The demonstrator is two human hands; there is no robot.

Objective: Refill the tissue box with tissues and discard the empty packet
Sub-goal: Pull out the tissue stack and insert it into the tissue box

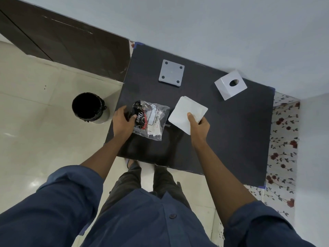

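Note:
A white stack of square tissues (185, 111) is held above the dark table (222, 136) by my right hand (198, 128), thumb on top at its near edge. My left hand (123, 121) grips the left end of the clear plastic tissue packet (151, 120), which has black and red print and looks flattened. The white cube-shaped tissue box cover (230, 85) with a round hole stands at the table's far right. A grey square base plate (171, 73) with corner holes lies at the far middle.
A black-lined round bin (89, 107) stands on the pale tiled floor left of the table. A wall runs behind the table, floral paper (283, 139) lies to its right, and a dark wooden panel (62, 38) is at far left.

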